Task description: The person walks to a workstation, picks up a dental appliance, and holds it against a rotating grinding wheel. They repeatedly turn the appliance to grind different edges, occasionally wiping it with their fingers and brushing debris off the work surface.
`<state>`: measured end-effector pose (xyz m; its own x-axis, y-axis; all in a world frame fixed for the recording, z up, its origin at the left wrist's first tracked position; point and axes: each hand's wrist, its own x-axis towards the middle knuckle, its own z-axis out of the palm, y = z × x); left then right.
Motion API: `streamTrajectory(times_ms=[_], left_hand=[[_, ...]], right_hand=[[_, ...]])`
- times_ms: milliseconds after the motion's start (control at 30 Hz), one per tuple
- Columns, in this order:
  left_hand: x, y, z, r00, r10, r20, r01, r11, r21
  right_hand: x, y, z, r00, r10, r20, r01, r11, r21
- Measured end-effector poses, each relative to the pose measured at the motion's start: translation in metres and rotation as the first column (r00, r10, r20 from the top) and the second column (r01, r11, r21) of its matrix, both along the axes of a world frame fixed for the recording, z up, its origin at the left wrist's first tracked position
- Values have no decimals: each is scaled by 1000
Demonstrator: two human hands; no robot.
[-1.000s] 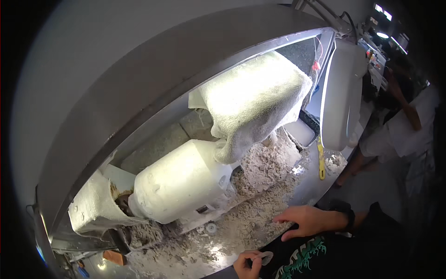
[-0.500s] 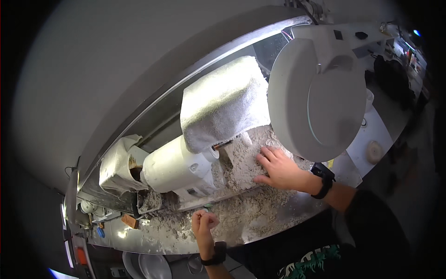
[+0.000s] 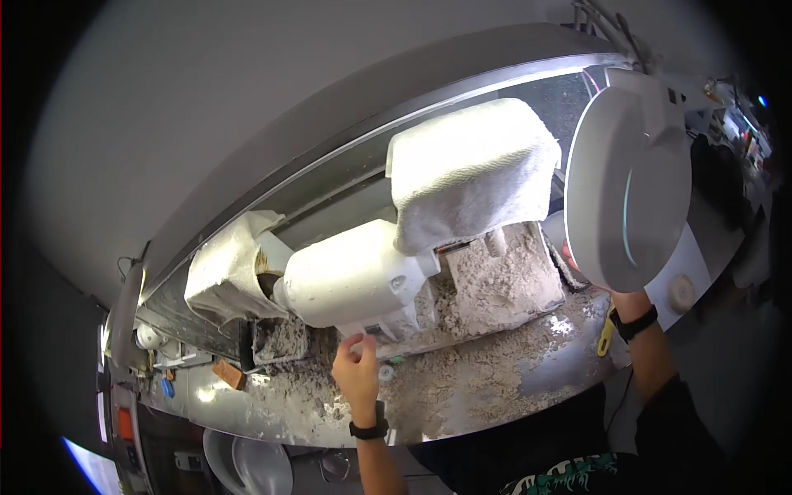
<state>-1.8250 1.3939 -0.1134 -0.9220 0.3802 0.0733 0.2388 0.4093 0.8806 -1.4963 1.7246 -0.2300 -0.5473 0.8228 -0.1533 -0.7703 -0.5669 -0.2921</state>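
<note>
A white bench motor [image 3: 342, 276] stands over a heap of damp, pale grit [image 3: 503, 276] in a shallow tray. My left hand [image 3: 356, 371] is closed, its fingers curled, in front of the motor's base by a small dark switch [image 3: 373, 329]. I cannot make out whether anything is pinched there. My right hand [image 3: 569, 254] reaches behind a round grey lamp head [image 3: 619, 190]. Only a few of its fingertips show past the disc's left edge, so its grip is hidden. Black bands circle both wrists.
Pale towels drape the right hood [image 3: 474, 173] and the left hood [image 3: 231, 268]. Spilled grit covers the metal bench [image 3: 540, 375]. A small white disc [image 3: 386, 373], an orange block [image 3: 228, 374] and a yellow-handled tool [image 3: 606, 334] lie along it. A grey basin [image 3: 260, 466] sits below.
My right hand has left the grit and gone behind the lamp head. My left hand has risen from the white disc toward the motor's base. The whole view has shifted.
</note>
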Motion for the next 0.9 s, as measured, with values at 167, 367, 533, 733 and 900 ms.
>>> streamTrajectory(times_ms=[167, 367, 533, 733, 900], left_hand=[[-25, -13, -11, 998, -47, -30, 48, 997, 52], [-28, -13, -18, 997, 72, -12, -70, 994, 81], [-9, -5, -9, 992, 2, 124, -31, 974, 226], [64, -89, 3, 809, -486, 330, 182, 742, 646], [124, -90, -17, 609, -591, 529, 174, 750, 638]], right_hand=[[-47, 19, -12, 979, -31, 201, 27, 999, 25], [-62, 28, -11, 970, -57, 235, 53, 998, 23], [-43, 27, -5, 961, -142, 238, 148, 989, -7], [-78, -53, 99, 982, -185, -30, 172, 953, -248], [-169, -96, 103, 916, 332, 226, -265, 923, -279]])
